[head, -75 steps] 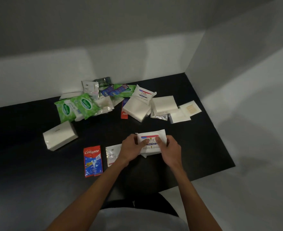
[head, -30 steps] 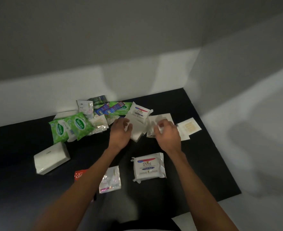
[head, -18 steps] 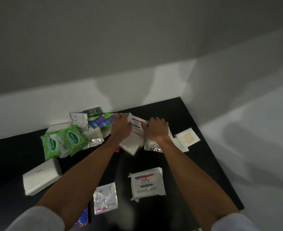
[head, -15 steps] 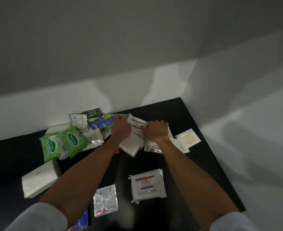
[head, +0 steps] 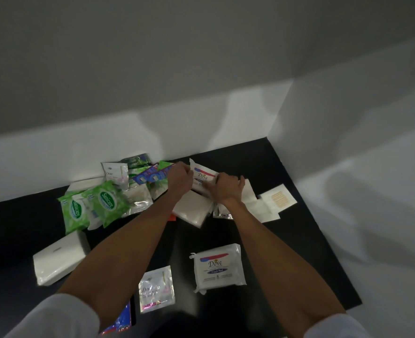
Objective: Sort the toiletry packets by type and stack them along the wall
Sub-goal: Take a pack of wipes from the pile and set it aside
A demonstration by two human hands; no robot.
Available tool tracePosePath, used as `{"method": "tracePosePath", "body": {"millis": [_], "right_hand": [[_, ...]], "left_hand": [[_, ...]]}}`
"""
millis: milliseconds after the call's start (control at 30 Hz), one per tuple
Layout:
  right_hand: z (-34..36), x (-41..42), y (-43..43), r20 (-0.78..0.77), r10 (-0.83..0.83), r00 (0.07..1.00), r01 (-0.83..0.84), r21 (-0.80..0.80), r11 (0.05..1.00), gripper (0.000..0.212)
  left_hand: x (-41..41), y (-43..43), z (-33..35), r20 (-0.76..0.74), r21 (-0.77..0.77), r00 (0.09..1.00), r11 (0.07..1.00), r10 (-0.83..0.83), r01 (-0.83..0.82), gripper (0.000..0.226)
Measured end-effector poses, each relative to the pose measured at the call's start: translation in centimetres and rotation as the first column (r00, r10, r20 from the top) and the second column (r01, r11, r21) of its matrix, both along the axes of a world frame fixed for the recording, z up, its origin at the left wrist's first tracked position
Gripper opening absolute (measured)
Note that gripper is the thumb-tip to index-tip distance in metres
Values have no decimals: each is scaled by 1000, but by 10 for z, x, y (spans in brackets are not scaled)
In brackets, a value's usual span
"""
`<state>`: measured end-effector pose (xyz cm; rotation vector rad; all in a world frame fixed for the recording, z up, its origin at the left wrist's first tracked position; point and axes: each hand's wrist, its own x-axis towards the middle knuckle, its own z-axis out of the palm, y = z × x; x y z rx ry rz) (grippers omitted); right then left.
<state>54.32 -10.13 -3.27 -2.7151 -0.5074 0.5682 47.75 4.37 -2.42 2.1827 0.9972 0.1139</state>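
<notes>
Both hands reach into the pile of packets by the back wall. My left hand [head: 180, 178] and my right hand [head: 227, 189] grip a white Dove soap packet [head: 204, 174] from either side, on top of a plain white packet [head: 193, 212]. A second Dove soap packet [head: 218, 269] lies flat near the table's front, with a small Dove sachet [head: 156, 289] to its left. Green Sanicare wipe packs [head: 93, 207] lie at the left of the pile. Blue strip sachets [head: 152, 175] show behind my left hand.
A white tissue pack [head: 58, 258] lies at the left on the black table [head: 299, 240]. White flat packets, one with a tan patch [head: 278, 198], lie at the right. A red and blue sachet [head: 121, 320] peeks out under my left arm. Walls close the back and right.
I let go of the Dove soap packet at the table's front, reached both hands back to the pile, and gripped a second Dove soap packet there. In the last half second little has moved.
</notes>
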Motion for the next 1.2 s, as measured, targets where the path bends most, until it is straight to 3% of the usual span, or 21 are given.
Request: {"method": "tracePosePath", "body": {"millis": [67,167,233,300,367,433,600,800,1000,1200], "right_hand": [[0,1,-4,-22,-50,998,53,110,993,58],[1,0,-8,-48,-141,989,149,340,928,56],[12,-4,-13,-120,-183,976,218,536,816,45],[31,-10,-19,-281,-180,943,330,706,627,41],[52,-17,-25,-391,-167,905,421,771,478,42],[66,-24,-34,-428,-156,890,451,783,428,44],[89,-56,-67,-488,-73,870,467,767,439,45],[102,-105,-112,-448,-72,891,409,726,553,35],[82,-154,-156,-403,-147,903,404,684,607,29],[48,-178,-173,-291,-215,932,346,544,764,34]], "left_hand": [[-1,-3,7,93,-125,994,991,58,-46,13],[-3,-6,21,181,-182,980,982,84,-51,17],[-5,-7,32,242,-229,966,973,96,-40,26],[-11,-9,43,317,-345,939,938,132,-15,36],[-20,-11,52,355,-430,922,903,158,10,40],[-32,-17,61,374,-450,915,892,151,36,35],[-78,-49,85,393,-536,907,839,150,94,14],[-134,-90,93,351,-647,912,759,212,73,29],[-183,-131,82,290,-619,943,784,163,55,23],[-210,-157,55,119,-477,987,878,104,-35,21]]}}
